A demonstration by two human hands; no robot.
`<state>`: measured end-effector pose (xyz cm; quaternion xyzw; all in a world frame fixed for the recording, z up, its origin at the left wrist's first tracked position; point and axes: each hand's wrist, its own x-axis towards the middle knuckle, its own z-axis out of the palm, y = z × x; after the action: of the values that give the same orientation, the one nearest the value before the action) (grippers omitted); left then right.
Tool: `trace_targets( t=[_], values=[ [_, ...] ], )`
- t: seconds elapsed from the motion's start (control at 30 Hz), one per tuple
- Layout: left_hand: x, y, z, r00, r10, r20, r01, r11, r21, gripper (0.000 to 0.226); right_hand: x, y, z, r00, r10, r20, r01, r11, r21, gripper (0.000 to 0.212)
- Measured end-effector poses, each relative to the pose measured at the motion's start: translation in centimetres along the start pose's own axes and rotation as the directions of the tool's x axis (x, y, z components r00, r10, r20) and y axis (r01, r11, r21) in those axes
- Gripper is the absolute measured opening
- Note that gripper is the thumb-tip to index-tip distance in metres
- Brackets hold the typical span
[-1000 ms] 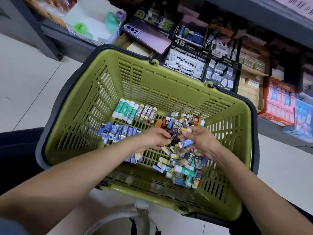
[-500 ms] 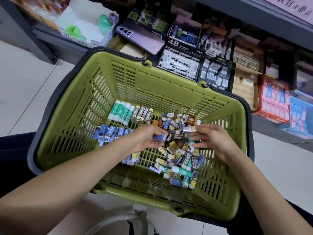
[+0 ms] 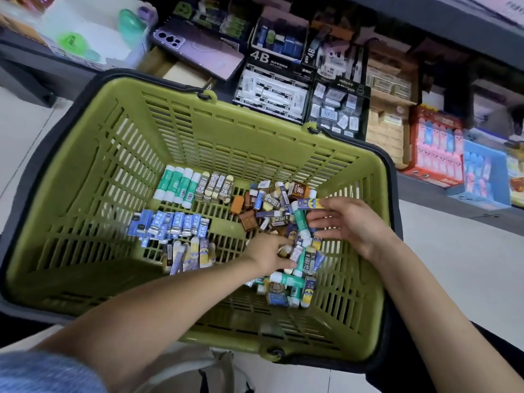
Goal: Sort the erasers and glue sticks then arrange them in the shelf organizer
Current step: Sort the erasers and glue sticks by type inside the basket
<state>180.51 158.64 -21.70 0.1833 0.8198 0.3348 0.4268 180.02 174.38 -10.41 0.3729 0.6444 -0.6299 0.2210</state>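
Where the head camera looks: down into a green basket [image 3: 93,177] set before a shelf [image 3: 442,21].
Far rows: glue sticks [image 3: 177,184] lie side by side at the back left of the basket floor, with 2B erasers [image 3: 217,187] just beside them.
Near rows: blue erasers [image 3: 170,224] sit in a line, with purple-and-yellow erasers [image 3: 190,255] below them.
Pile [image 3: 272,214]: mixed erasers and glue sticks are heaped at the basket's right.
Left hand [image 3: 266,252]: its fingers are dug into the pile's near side; whether the grip holds anything cannot be told.
Right hand [image 3: 351,222]: it is at the pile's right edge, grip wide with the fingers straight and spread, holding nothing, fingertips beside a loose green stick [image 3: 300,222].
Shelf goods: 4B boxes [image 3: 272,89] and a phone [image 3: 198,49].
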Motion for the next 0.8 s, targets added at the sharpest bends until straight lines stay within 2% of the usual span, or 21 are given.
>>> trace_targets(
  t=[0.07, 0.17, 0.23, 0.3, 0.37, 0.43, 0.57, 0.67, 0.8],
  values=[
    [-0.3, -0.1, 0.6, 1.000, 0.002, -0.021, -0.001, 0.997, 0.079, 0.067, 0.0, -0.1, 0.0, 1.000, 0.002, 0.002, -0.002, 1.000, -0.004, 0.012],
    [-0.3, 0.2, 1.2, 0.998, -0.026, -0.051, 0.029, 0.997, 0.077, 0.068, -0.1, 0.0, 0.1, 1.000, 0.001, -0.002, -0.001, 1.000, -0.014, 0.011],
    [-0.2, 0.4, 1.0, 0.995, -0.084, -0.049, 0.083, 0.996, -0.026, 0.064, -0.2, 0.0, 0.2, 1.000, 0.004, 0.006, -0.004, 1.000, -0.029, 0.010],
    [-0.3, 0.1, 1.0, 0.989, -0.148, -0.021, 0.141, 0.969, -0.203, 0.054, -0.3, 0.0, 0.3, 1.000, 0.006, 0.016, -0.005, 0.999, -0.038, 0.010],
    [-0.5, -0.2, 0.9, 0.983, -0.180, 0.040, 0.179, 0.879, -0.442, 0.046, -0.3, 0.0, 0.3, 1.000, 0.003, 0.018, -0.002, 0.999, -0.046, 0.010],
    [-0.7, -0.2, 0.5, 0.979, -0.184, 0.089, 0.202, 0.796, -0.571, 0.048, -0.2, 0.0, 0.3, 1.000, -0.001, 0.015, 0.002, 0.999, -0.049, 0.009],
    [-1.2, -0.1, -1.4, 0.977, -0.177, 0.118, 0.211, 0.744, -0.634, 0.060, -0.4, 0.0, 0.3, 0.998, -0.041, 0.042, 0.043, 0.998, -0.036, 0.008],
    [-2.2, 0.0, -3.4, 0.970, -0.206, 0.128, 0.238, 0.700, -0.674, 0.064, -0.4, 0.2, 0.5, 0.992, -0.119, 0.040, 0.122, 0.988, -0.090, 0.012],
    [-4.5, 0.1, -7.5, 0.969, -0.236, 0.070, 0.213, 0.662, -0.719, 0.070, -0.2, 0.4, 1.7, 0.975, -0.220, -0.015, 0.215, 0.961, -0.173, 0.007]
  ],
)
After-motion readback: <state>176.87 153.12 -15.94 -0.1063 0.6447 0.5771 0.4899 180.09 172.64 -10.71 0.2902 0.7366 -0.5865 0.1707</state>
